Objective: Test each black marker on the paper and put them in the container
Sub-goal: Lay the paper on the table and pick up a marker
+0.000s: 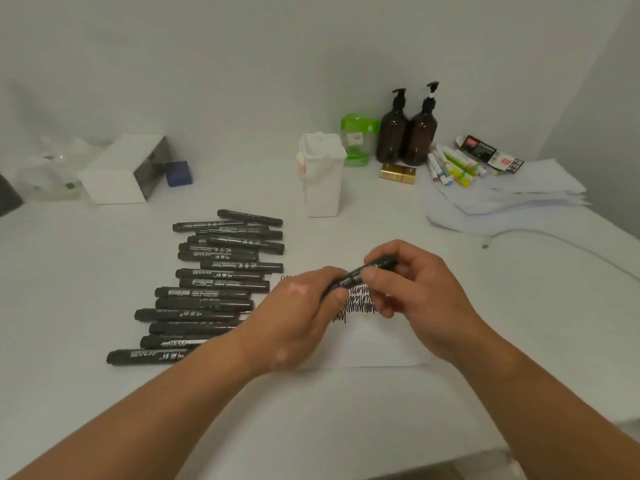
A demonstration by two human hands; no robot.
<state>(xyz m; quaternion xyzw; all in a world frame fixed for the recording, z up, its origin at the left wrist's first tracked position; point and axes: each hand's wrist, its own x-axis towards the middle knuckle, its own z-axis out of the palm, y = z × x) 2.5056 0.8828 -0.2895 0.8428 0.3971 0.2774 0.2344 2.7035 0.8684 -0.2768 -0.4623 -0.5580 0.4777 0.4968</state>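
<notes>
Your left hand [298, 317], nearest you, curls its fingers round the lower end of a black marker [360, 275]. Your right hand [415, 289] pinches the upper end, fingers clamped on it. Both are over scribbled paper [381, 348] on the white table [104, 410]. Farther back, left to right: a row of loose black markers [214, 285] lying flat, then an upright white container [322, 188], well apart.
</notes>
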